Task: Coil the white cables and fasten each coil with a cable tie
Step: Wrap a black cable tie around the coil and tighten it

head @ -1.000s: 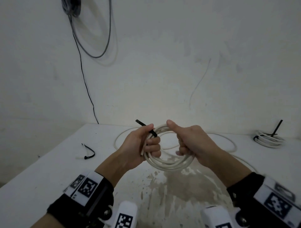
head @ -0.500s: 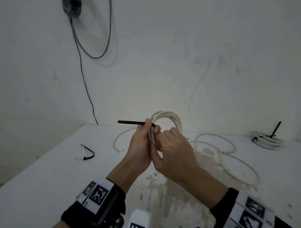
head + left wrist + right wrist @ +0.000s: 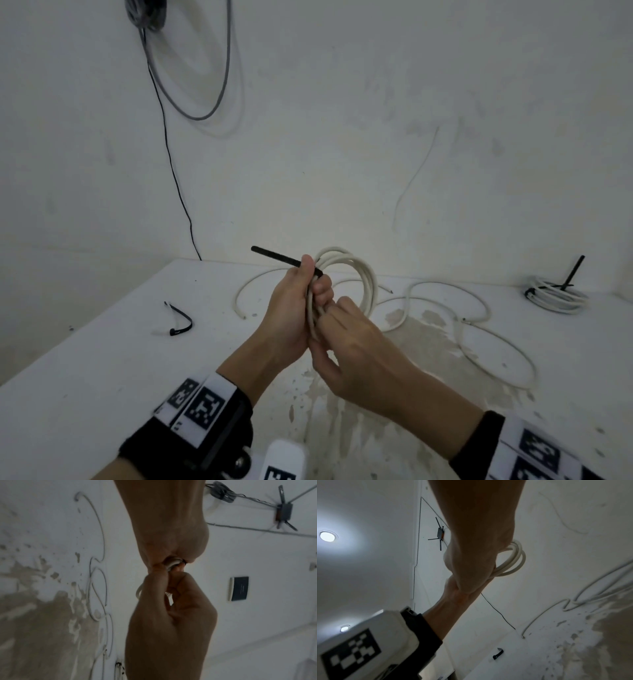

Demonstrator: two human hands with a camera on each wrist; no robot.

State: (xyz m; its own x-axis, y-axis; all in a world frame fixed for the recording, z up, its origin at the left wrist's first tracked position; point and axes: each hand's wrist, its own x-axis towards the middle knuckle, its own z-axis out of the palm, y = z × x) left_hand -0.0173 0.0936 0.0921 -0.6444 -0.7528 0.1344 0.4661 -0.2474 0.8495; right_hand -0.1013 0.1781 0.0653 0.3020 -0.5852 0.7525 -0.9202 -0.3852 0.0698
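My left hand (image 3: 301, 308) holds a white cable coil (image 3: 363, 274) upright above the table, fingers curled round its left side. Its thumb presses a black cable tie (image 3: 274, 257) against the coil, and the tie's free end sticks out to the upper left. My right hand (image 3: 349, 339) sits just below and right of the left, fingers curled onto the coil's lower strands. The left wrist view shows the coil (image 3: 173, 563) squeezed between the left hand (image 3: 164, 531) and the right hand (image 3: 171, 615). In the right wrist view the coil (image 3: 515, 561) loops out past the right hand (image 3: 477, 563).
A loose white cable (image 3: 479, 308) sprawls over the white table (image 3: 85, 394) behind my hands. A finished coil with a black tie (image 3: 556, 296) lies at the far right. A spare black tie (image 3: 181, 323) lies at the left. Dark wires hang on the wall (image 3: 205, 102).
The coil was turned from lying flat between my hands to standing upright. My right hand moved from its right side to its lower strands beside the left. The tie now points up-left.
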